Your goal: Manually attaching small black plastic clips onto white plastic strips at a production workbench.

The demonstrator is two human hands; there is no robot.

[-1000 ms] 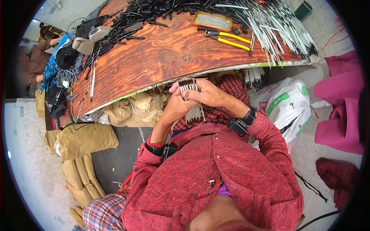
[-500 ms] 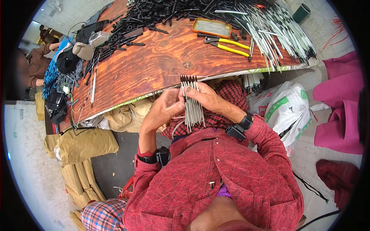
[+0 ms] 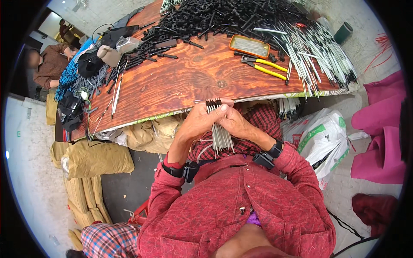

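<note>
A fan of thin white rods with black tips [image 3: 222,139] is gripped between my hands just off the table's front edge, tips pointing away from me. My right hand [image 3: 235,122] is closed on the bundle, its thumb lying across the rods just below the black tips. My left hand [image 3: 192,122] closes against the bundle's left side, its fingertips partly hidden. A thin needle-like piece [image 3: 199,101] sticks out to the left beside the black tips; its other end is hidden.
On the wooden table [image 3: 172,81] lie yellow-handled pliers [image 3: 269,71], an orange-rimmed tray of thin pins [image 3: 232,45], a heap of black parts [image 3: 193,19] and many white rods [image 3: 318,56]. A white plastic bag [image 3: 325,137] stands to the right. Another person [image 3: 53,64] sits far left.
My left hand has moved in from beside the rods and closed against them. The table and its contents appear shifted right in the view.
</note>
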